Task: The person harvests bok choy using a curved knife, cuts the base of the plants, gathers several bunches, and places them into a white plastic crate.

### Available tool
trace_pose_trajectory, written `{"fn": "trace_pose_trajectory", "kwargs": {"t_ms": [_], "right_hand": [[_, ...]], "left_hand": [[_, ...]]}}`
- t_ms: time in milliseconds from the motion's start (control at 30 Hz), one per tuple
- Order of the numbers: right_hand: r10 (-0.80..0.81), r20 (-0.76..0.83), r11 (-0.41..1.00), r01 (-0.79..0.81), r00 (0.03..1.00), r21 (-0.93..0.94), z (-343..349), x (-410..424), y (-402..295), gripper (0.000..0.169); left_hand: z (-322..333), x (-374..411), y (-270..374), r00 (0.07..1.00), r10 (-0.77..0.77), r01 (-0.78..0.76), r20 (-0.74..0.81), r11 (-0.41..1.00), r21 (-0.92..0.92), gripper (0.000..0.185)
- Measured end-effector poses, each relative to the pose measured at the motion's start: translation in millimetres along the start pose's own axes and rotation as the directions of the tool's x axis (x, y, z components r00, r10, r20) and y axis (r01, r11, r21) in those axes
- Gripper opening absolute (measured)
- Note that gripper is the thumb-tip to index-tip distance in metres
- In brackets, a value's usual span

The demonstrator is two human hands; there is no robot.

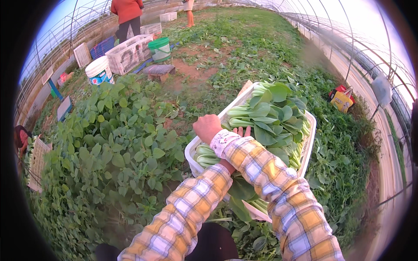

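My forearms, in yellow plaid sleeves, cross over a white plastic crate (311, 143) of bok choy (266, 114), the right one on top. At the crate's left rim is my right hand (207, 128), its fingers curled; whether it grips the rim is hidden. My left hand (242, 131) reaches beneath the right forearm, and only its fingertips show against the bok choy stalks. What its palm holds, if anything, cannot be seen. More bok choy bunches (206, 156) fill the crate's near left corner. Leaves and stalks also show below my crossed arms, beside a pale edge (256, 212).
Leafy plants (124, 146) grow thickly at left. Beyond are a low stool (159, 70), a white bucket (99, 70), a green-rimmed bucket (160, 50), crates (129, 55) and a scale (64, 108). A person in red (127, 13) stands behind. A yellow bag (341, 100) lies right.
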State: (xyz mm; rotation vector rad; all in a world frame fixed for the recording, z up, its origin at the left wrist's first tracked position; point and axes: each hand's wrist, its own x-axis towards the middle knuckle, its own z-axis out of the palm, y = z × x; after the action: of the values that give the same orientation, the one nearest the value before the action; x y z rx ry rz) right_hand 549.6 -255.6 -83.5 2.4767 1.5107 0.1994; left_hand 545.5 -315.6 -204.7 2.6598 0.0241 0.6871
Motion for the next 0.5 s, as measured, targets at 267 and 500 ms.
{"fn": "trace_pose_trajectory", "kwargs": {"t_ms": [267,500], "right_hand": [[-0.054,-0.637,0.767,0.440,0.769,0.467,-86,-21,-58,0.039],[0.088,-0.596,0.719,0.364,0.798,0.593,-102,-90,40,0.019]], "left_hand": [[-47,31,31,0.987,-0.071,0.121,0.145,0.923,-0.366,0.065],[-144,-11,-67,0.979,-0.015,0.153,0.205,0.721,-0.676,0.033]]}}
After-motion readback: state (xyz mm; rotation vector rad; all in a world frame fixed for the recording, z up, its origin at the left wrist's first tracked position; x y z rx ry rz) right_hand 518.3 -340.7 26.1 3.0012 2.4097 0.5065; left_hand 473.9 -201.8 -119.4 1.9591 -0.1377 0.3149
